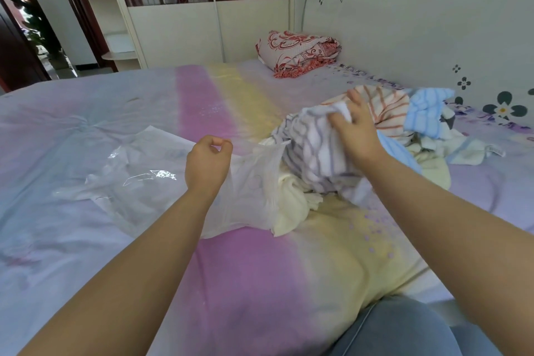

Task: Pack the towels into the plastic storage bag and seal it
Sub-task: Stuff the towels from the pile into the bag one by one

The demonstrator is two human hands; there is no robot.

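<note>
A clear plastic storage bag [144,179] lies crumpled on the bed, its mouth facing right. My left hand [208,163] pinches the bag's upper edge and holds the mouth up. My right hand [357,130] grips a white towel with purple-grey stripes [315,153] just right of the mouth. A pale yellow towel [289,205] lies partly inside the opening. Behind my right hand sit an orange-striped towel [387,108], a light blue towel [427,110] and a cream one [474,150] in a loose heap.
The bed cover [245,269] has lilac, pink and yellow bands. A folded red-and-white patterned blanket [297,52] rests at the far side by the headboard [419,23]. A wardrobe [187,9] stands beyond the bed. My knee in jeans [404,329] shows at the bottom.
</note>
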